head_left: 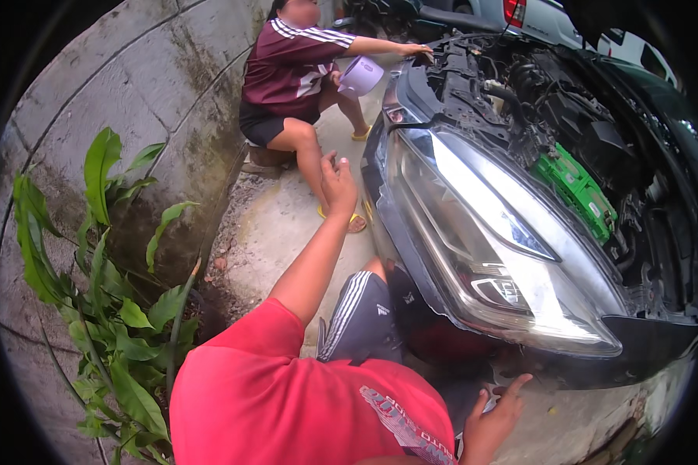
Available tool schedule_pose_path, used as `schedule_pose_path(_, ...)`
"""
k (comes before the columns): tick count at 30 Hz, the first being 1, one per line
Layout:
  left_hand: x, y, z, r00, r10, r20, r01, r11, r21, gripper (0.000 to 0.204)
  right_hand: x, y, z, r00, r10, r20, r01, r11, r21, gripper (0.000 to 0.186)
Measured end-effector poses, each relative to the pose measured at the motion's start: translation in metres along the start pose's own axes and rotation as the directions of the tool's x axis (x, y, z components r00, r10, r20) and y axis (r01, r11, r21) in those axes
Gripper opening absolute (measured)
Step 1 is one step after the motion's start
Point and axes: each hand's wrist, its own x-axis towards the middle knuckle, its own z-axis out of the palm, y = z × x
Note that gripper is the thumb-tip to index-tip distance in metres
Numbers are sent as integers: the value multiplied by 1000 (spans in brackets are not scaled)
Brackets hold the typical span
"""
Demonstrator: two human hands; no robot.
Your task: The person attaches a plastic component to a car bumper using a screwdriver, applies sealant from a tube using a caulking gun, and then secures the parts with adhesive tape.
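My left hand [338,186] is raised left of the car's large clear headlight [496,256], fingers loosely bent and apart with nothing visible in them. My right hand [495,418] is low at the right, just below the bumper [566,370] near the headlight's lower edge, thumb and index finger spread, holding nothing that I can see. The headlight sits at the front corner of a dark car, beside the open engine bay [558,116] with a green battery [574,190].
A co-worker [287,70] in maroon sits by the wall [101,77], holding a purple container [361,76], other hand at the engine bay's edge. Leafy plants [132,349] stand at left. Concrete ground [264,240] lies between. A white vehicle [547,19] stands behind.
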Motion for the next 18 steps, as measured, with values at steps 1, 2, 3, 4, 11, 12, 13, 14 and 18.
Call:
schedule_pose_path(1, 19, -2, 7, 1000, 6, 9, -6, 1000, -15, 36, 2, -2, -3, 999, 31, 38, -31, 999, -18, 94)
schedule_pose_path(2, 33, 2, 16, 1000, -6, -17, 5, 998, -59, 37, 3, -4, -8, 995, 69, 71, -66, 997, -36, 91)
schedule_pose_path(3, 46, 6, 26, 999, -20, -41, 15, 995, -103, 37, 4, -7, -13, 989, 108, 102, -103, 993, -55, 90)
schedule_pose_path(4, 60, 8, 34, 997, -36, -71, 25, 989, -144, 37, 5, -10, -14, 995, 66, 75, -62, 997, -56, 90)
schedule_pose_path(11, 71, 6, 116, 964, -252, 87, 110, 674, 731, 42, 6, -10, -11, 997, -76, 7, 76, 984, -164, 91)
schedule_pose_path(12, 61, 31, 120, 956, -180, 234, -58, 663, 746, 42, 4, -11, -11, 997, -74, -16, 69, 976, -207, 91)
schedule_pose_path(13, 61, 19, 112, 954, -174, 244, -80, 637, 767, 41, 1, -8, -11, 998, -69, -2, 68, 980, -190, 91)
schedule_pose_path(14, 69, 11, 111, 954, -154, 255, -111, 611, 783, 39, 2, -6, -7, 998, -64, 1, 64, 985, -162, 91)
schedule_pose_path(18, 90, 10, 99, 931, -114, 347, -167, 713, 681, 49, 2, -1, -10, 999, -30, 29, 33, 993, -111, 89)
